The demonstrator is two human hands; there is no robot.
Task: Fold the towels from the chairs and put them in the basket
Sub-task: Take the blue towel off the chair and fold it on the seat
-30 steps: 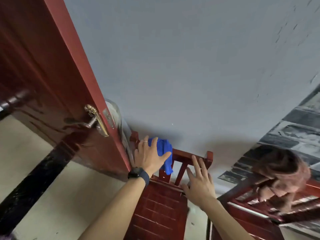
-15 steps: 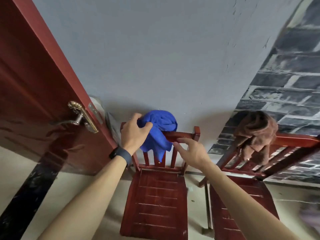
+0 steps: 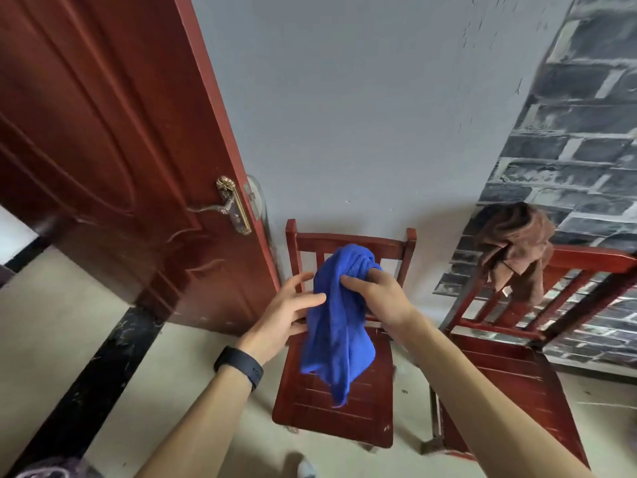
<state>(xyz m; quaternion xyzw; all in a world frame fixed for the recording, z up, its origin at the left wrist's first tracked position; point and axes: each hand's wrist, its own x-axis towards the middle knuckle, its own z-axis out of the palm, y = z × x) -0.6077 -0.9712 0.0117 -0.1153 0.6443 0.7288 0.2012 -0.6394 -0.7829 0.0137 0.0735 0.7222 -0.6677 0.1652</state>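
Right hand [image 3: 381, 298]: our grip pinches the bunched blue towel [image 3: 336, 326].
Left hand [image 3: 286, 313]: open, fingers alongside the cloth.
Risk: our single pinch could slip, dropping it onto the chair [image 3: 336, 405].

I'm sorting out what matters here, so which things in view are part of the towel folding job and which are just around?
Part of the job:
blue towel, gripped by the right hand, left hand open beside it
brown towel draped on the right chair
middle chair

Just around:
red door
brass door handle
black wristband
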